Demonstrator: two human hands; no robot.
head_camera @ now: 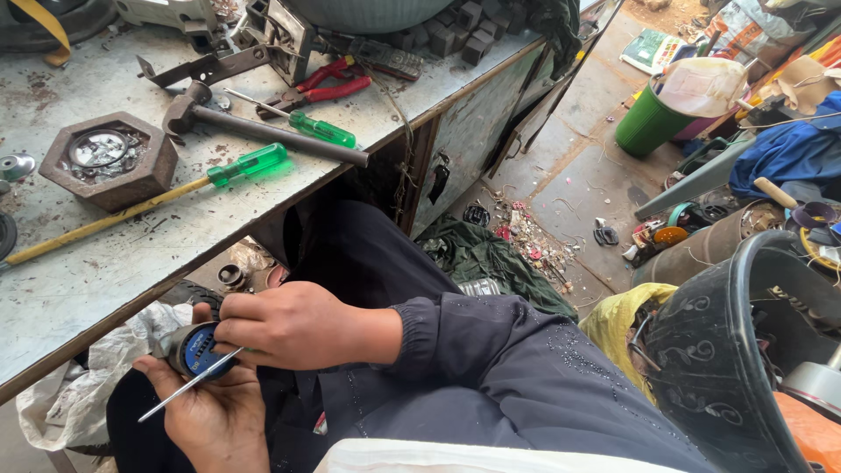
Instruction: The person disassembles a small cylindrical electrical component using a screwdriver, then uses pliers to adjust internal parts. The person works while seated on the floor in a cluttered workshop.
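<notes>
The hands work low, under the edge of the metal workbench [79, 289], so the room above them is closed by this edge. On the bench top a hammer [254, 130], two green-handled screwdrivers [250, 164], red pliers [328, 86] and a hexagonal block [109, 159] lie close together; a bare strip stays free near the front edge. To the right, a black bucket [727, 350] and floor clutter block the side.
</notes>
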